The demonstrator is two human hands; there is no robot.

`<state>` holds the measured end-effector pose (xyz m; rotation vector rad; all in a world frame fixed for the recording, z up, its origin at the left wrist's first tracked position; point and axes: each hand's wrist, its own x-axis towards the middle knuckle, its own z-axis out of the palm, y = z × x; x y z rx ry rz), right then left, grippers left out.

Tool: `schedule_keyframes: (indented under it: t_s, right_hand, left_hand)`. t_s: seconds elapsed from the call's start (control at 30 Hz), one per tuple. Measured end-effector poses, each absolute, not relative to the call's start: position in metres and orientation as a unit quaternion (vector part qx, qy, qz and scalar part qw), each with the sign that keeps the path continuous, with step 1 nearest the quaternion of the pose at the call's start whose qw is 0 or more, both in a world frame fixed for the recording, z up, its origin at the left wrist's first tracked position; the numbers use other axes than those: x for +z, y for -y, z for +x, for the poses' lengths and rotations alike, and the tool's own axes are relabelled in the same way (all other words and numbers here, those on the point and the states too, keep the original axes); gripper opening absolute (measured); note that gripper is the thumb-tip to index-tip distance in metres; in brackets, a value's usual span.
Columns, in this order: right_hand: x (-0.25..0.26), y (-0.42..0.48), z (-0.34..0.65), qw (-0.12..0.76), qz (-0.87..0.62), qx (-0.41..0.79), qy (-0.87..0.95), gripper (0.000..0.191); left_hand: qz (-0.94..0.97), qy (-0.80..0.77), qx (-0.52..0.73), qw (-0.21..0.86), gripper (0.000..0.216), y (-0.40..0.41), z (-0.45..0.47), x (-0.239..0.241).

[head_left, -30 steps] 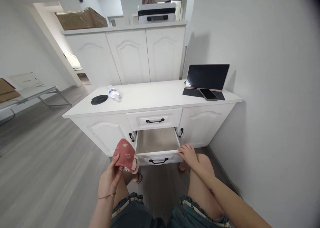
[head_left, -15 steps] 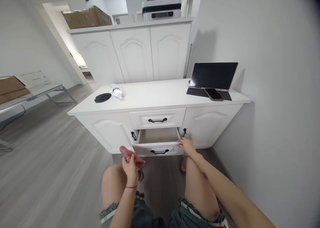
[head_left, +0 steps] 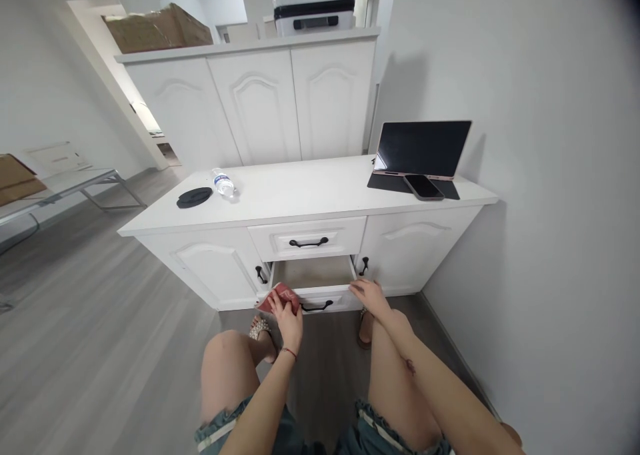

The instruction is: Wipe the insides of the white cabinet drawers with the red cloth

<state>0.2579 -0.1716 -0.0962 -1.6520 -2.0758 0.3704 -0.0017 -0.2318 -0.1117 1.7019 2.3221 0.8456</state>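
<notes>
Red cloth [head_left: 287, 291] at left front of open drawer [head_left: 325, 288]
Left hand [head_left: 289, 320] grasps the cloth; right hand [head_left: 371, 296] rests fingers on the drawer's right corner, grip unclear. Keeping cloth flat, drawer steady should help.

A bottle [head_left: 224, 184] lies on the cabinet's [head_left: 300, 192] left, phone [head_left: 423, 188] and screen [head_left: 424, 148] on its right, cloth [head_left: 284, 290] at its open drawer [head_left: 320, 289].
</notes>
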Motion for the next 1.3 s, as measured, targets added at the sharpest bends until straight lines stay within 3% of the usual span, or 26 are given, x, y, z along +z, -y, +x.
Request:
schedule_keyframes:
  t_s: [0.6, 0.9, 1.3]
  right_hand:
    - [-0.102, 0.162, 0.268, 0.284, -0.660, 0.143, 0.681, 0.048]
    - [-0.092, 0.163, 0.269, 0.309, -0.653, 0.174, 0.669, 0.058]
    - [-0.094, 0.163, 0.270, 0.341, -0.641, 0.226, 0.649, 0.056]
  left_hand:
    - [0.702, -0.670, 0.195, 0.142, 0.029, 0.213, 0.084, -0.095]
    - [0.745, -0.627, 0.186, 0.130, 0.033, 0.209, 0.126, -0.103]
    - [0.794, -0.580, 0.162, 0.085, 0.031, 0.209, 0.154, -0.109]
